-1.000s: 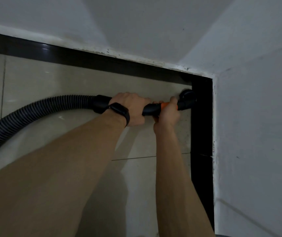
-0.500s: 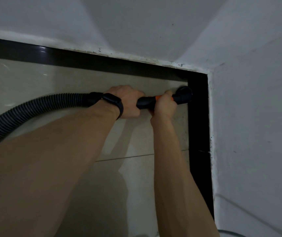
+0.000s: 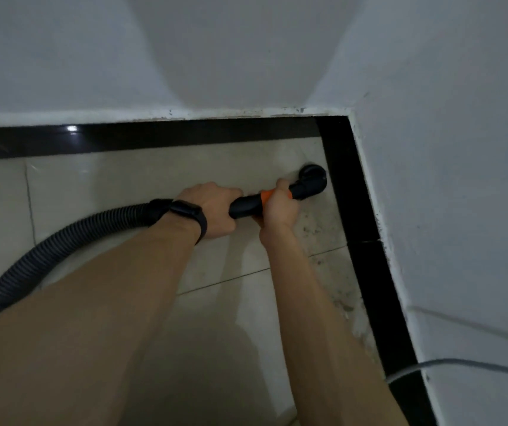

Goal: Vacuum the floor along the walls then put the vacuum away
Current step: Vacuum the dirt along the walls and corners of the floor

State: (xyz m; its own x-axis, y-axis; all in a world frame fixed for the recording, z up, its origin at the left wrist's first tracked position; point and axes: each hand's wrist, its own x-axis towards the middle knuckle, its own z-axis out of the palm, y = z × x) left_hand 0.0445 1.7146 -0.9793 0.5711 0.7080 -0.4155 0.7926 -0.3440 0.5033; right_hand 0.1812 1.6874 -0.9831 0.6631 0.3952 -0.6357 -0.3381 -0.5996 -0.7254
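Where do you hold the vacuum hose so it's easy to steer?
Grip the smooth black tube near the nozzle, coming from above. It lies roughly level and narrow, so fingers wrap round it, as the left hand and right hand do. The ribbed hose behind bends, so it probably steers poorly.

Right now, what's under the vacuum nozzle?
The nozzle is over pale floor tile, next to the black baseboard. Gray dust speckles the tile nearby. Whatever lies directly beneath the nozzle is covered.
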